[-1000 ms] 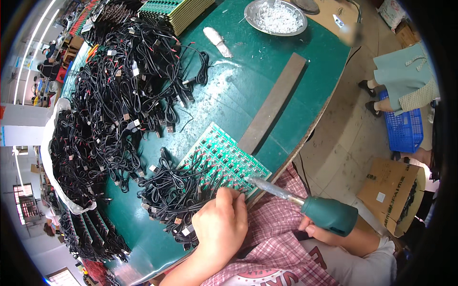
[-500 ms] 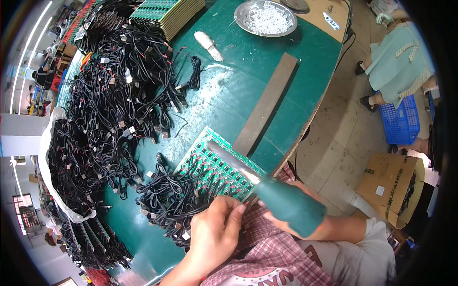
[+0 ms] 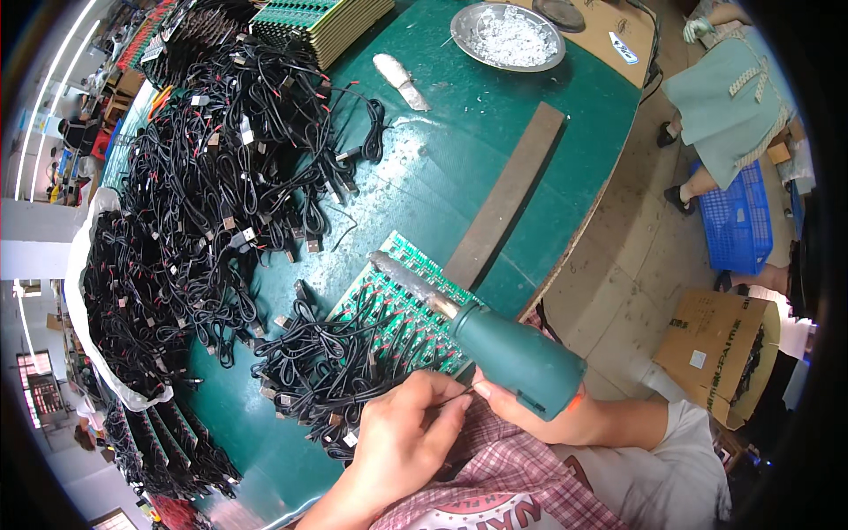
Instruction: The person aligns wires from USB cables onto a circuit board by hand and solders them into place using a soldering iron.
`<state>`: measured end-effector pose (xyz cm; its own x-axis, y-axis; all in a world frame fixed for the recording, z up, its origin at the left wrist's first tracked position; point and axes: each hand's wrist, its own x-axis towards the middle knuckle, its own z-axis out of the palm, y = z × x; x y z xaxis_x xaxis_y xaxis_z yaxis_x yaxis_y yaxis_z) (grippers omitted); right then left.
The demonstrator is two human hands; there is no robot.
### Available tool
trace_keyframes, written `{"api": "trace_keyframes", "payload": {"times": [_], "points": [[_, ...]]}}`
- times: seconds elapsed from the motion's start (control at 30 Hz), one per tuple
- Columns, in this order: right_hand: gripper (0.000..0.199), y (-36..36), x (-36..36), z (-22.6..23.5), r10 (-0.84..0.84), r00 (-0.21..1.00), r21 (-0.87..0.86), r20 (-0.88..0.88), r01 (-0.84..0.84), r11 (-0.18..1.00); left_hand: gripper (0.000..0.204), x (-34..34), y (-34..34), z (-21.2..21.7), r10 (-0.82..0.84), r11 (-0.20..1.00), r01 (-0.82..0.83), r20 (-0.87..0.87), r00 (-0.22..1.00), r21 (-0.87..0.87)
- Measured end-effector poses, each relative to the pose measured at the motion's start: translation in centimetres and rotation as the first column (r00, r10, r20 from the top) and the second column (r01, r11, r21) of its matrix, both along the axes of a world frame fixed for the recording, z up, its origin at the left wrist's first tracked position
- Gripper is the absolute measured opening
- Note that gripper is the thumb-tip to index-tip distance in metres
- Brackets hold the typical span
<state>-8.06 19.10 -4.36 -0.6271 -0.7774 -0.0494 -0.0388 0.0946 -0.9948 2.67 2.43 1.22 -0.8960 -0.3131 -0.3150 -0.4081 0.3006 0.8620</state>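
My right hand (image 3: 521,411) is wrapped round the green body of a hand tool (image 3: 521,358) with a long, crusted metal barrel. Its barrel slants over a green circuit board panel (image 3: 397,256) set with rows of small parts and red wire ends. My left hand (image 3: 406,433) is closed, thumb and forefinger pinching a thin dark cable (image 3: 455,397) close to my right hand's fingertips. Bundled black USB cables (image 3: 314,353) lie across the panel's near left side, beside my left hand. Whether the barrel's tip touches the board I cannot tell.
A large heap of black USB cables (image 3: 221,168) covers the left, beside stacked circuit boards (image 3: 331,31). A brown bar (image 3: 508,190) lies beyond the panel. Farther off are a white wrapped stick (image 3: 402,81) and a metal dish (image 3: 459,40) of white flakes. A person (image 3: 729,97) stands right.
The tool has swung a little left and its barrel has turned over the panel. My hands have come together, and the thin cable now shows between their fingertips. The view has shifted slightly.
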Motion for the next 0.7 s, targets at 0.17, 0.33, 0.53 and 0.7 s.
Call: {"api": "trace_keyframes", "payload": {"times": [0.17,0.33,0.53,0.7], "points": [[0.012,-0.8,0.6,2.2,-0.034,0.954,0.056,0.296,0.018,0.998,0.009,0.1,-0.3,1.0,0.204,0.899,-0.230,0.110,0.973,0.373],[0.013,-0.6,0.8,1.5,-0.128,0.835,-0.034,0.535,0.172,0.984,0.009,0.3,0.2,0.4,0.196,0.939,-0.218,0.105,0.975,0.267],[0.020,-0.1,1.2,0.8,-0.102,0.942,-0.002,0.320,0.108,0.994,0.011,0.1,1.4,-0.8,0.183,0.983,-0.182,0.010,0.983,-0.037],[0.017,5.1,-0.3,0.8,0.112,0.989,0.174,-0.100,-0.093,0.980,0.013,-1.2,1.7,-1.3,0.047,0.871,-0.039,0.004,0.999,-0.489]]}}
